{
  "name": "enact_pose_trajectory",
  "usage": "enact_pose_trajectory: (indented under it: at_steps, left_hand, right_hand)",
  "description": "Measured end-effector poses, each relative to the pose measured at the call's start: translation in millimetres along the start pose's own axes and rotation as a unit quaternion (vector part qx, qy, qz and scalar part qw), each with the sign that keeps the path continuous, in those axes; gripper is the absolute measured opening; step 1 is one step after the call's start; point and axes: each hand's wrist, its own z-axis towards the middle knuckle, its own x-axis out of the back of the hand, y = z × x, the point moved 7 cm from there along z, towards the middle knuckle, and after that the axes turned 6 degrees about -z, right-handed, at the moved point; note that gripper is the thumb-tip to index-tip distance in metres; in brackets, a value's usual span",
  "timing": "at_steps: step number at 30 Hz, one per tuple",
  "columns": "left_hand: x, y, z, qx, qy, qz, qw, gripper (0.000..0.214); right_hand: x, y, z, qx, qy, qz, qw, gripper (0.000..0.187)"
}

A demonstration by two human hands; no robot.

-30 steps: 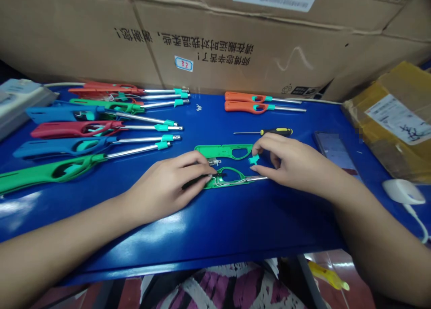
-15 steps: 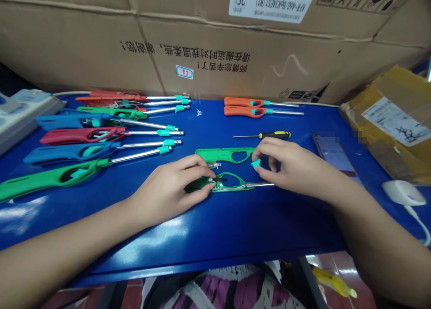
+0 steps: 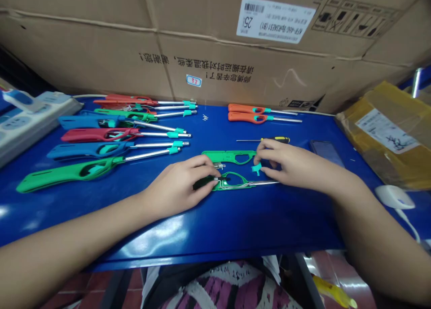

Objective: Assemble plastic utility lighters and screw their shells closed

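Note:
An opened green lighter half (image 3: 232, 188), with a loop, thin wires and a metal tube, lies on the blue table. My left hand (image 3: 185, 183) is closed around its handle end, thumb and fingers near a small black-and-white part; the palm side is hidden. Just beyond lies the other green shell half (image 3: 218, 157), with a small metal piece (image 3: 220, 166) between the two. A teal plastic trigger (image 3: 256, 169) sits at the fingertips of my right hand (image 3: 284, 163), whose thumb and forefinger are apart, apparently off the trigger. Behind that hand is a black-and-yellow screwdriver (image 3: 280, 139).
Several coloured long lighters, such as a green one (image 3: 67, 175), lie at left beside a power strip (image 3: 37, 120). Two orange lighters (image 3: 244, 112) lie at the back before a large carton (image 3: 202, 44). At right are a phone (image 3: 326, 153), a taped box (image 3: 397, 143) and a white device (image 3: 394, 197).
The teal trigger has left my right fingertips and now appears to lie on the table, as those fingers parted. My left hand keeps its grip. The camera view has shifted slightly.

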Motion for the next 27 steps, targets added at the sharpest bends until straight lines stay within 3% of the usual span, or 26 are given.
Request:
enact_pose_trajectory:
  at_steps: [5,10,14,19,27]
  left_hand:
    - [1.9,2.9,0.1,-0.006,0.001,0.015,1.000,0.021]
    - [2.8,3.2,-0.7,-0.003,0.003,0.025,1.000,0.020]
    - [0.6,0.3,-0.6,-0.003,-0.001,0.017,1.000,0.020]
    - [0.1,-1.0,-0.5,-0.003,0.005,0.007,1.000,0.019]
    - [0.9,-0.3,0.8,0.003,0.006,-0.007,1.000,0.018]
  right_hand:
    - [10.5,-32.5,10.0,0.016,-0.009,-0.106,0.994,0.011]
    - [11.9,-59.7,16.2,0.028,0.027,-0.075,0.996,0.012]
    - [-4.3,-57.0,15.3,0.028,0.000,-0.027,0.999,0.016]
    - [-10.7,-56.4,12.2,0.080,-0.025,0.007,0.996,0.015]
    - [-12.6,-52.8,10.0,0.076,-0.024,-0.080,0.994,0.015]
